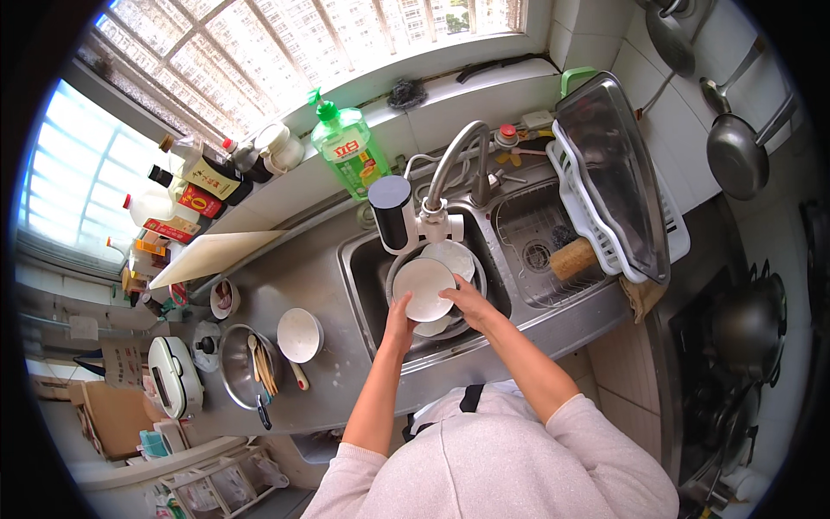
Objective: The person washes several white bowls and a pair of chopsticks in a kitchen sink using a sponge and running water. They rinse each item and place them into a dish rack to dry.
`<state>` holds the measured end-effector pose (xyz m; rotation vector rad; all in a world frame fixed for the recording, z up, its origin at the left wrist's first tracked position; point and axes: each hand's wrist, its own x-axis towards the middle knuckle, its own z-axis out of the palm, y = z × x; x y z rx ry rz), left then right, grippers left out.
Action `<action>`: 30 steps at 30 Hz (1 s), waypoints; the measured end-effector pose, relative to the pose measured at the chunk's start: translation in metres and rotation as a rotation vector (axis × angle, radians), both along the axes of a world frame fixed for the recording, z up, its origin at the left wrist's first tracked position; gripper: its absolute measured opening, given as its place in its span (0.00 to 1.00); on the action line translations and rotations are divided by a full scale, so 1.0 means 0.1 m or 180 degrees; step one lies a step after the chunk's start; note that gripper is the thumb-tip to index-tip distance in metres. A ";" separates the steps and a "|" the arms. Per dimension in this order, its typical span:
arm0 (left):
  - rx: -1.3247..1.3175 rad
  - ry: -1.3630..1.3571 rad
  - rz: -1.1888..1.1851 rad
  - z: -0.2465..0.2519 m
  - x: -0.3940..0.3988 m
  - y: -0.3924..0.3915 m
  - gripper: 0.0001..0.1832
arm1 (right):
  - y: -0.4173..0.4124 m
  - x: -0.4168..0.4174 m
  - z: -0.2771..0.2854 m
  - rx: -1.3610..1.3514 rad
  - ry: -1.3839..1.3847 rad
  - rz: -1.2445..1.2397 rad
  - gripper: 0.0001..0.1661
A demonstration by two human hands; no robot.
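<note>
Between both hands I hold a white bowl (425, 290) above the left sink basin (369, 285). My left hand (401, 318) grips its lower left rim, and my right hand (469, 303) grips its right rim. Beneath it a round metal basin (481, 285) stands in the sink, with other white dishes (452, 259) inside, partly hidden by the bowl. Just beyond the bowl is the faucet (459, 139), fitted with a white and black filter unit (393, 214). Whether water is running from it is hard to tell.
A green dish soap bottle (350, 152) stands behind the sink. Right of it, the second basin (528, 224) holds a wire rack and a brown loofah (572, 258), beside a white dish rack (580, 194). On the left counter are a white bowl (300, 335) and a steel bowl of utensils (237, 363).
</note>
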<state>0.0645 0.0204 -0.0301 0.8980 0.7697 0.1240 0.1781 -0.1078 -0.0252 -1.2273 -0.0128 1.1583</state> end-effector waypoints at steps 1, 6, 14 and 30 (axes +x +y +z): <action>-0.0155 -0.0006 -0.0009 -0.02 -0.01 0.01 0.30 | 0.01 -0.01 0.00 0.0038 -0.0083 0.0002 0.43; -0.0234 -0.0051 0.0167 0.05 0.00 -0.02 0.30 | -0.03 0.03 0.08 -0.0726 -0.0549 -0.0671 0.32; 0.0873 0.0621 0.0246 0.19 0.15 -0.07 0.34 | 0.17 -0.38 0.38 -0.0659 -0.3494 0.0120 0.22; 0.0840 -0.0032 0.1154 -0.08 0.16 -0.16 0.17 | 0.22 -0.51 0.18 0.0016 -0.4783 0.0680 0.26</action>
